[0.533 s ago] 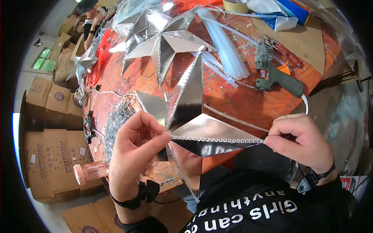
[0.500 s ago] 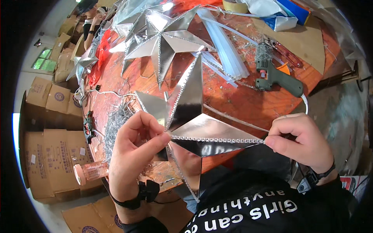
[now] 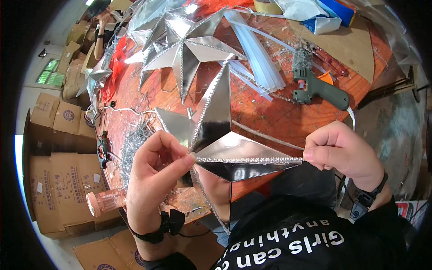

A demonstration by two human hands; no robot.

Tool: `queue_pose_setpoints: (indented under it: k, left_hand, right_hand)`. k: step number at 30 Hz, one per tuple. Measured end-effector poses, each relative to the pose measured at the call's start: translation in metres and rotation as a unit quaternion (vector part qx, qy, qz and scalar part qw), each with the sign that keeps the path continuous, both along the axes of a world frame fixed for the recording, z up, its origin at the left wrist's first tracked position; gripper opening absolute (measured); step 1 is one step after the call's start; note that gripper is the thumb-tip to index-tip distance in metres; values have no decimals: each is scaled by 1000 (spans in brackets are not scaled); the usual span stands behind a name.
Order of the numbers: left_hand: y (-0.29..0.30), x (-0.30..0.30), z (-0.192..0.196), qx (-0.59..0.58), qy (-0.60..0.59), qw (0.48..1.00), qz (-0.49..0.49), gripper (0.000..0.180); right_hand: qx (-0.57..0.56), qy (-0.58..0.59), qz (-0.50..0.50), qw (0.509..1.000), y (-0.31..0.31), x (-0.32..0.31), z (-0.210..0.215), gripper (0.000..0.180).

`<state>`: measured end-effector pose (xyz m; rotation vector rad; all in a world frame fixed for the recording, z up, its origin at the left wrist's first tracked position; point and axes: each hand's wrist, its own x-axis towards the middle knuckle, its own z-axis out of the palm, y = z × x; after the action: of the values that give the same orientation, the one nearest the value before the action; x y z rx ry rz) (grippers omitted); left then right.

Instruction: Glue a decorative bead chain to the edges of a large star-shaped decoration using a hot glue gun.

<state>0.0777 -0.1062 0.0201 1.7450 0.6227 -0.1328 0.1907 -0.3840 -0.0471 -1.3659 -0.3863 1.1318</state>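
A: In the head view, what do the hands hold?

B: A mirrored silver star, folded into raised facets, held just above the near edge of the round reddish table. The left hand has its fingers curled, thumb and forefinger tips pressed together at the star's centre, where a beaded silver trim strip begins. The right hand is pinched closed on the other end of that strip, at the tip of the star's right-pointing arm. The strip lies along that arm's ridge, stretched between both hands.

A: And around them?

B: A green glue gun lies on the table beyond the right hand, well apart from it, with a bundle of clear glue sticks to its left. More finished silver stars are piled at the far side. A tangle of silver wire sits near the left hand, and cardboard boxes are stacked on the floor to the left.
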Motion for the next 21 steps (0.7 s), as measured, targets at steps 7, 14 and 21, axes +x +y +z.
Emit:
queue_pose_setpoints:
  k: [7, 14, 21]
  left_hand:
    - [-4, 0, 1, 24, 4, 1000, 13, 17]
    - [-4, 1, 0, 25, 2, 1000, 14, 17]
    - [-2, 1, 0, 4, -7, 1000, 3, 17]
  right_hand:
    - [-2, -25, 23, 999, -2, -1, 6, 28]
    - [-24, -124, 7, 992, -5, -7, 8, 28]
    - [-24, -231, 0, 973, -7, -11, 6, 27]
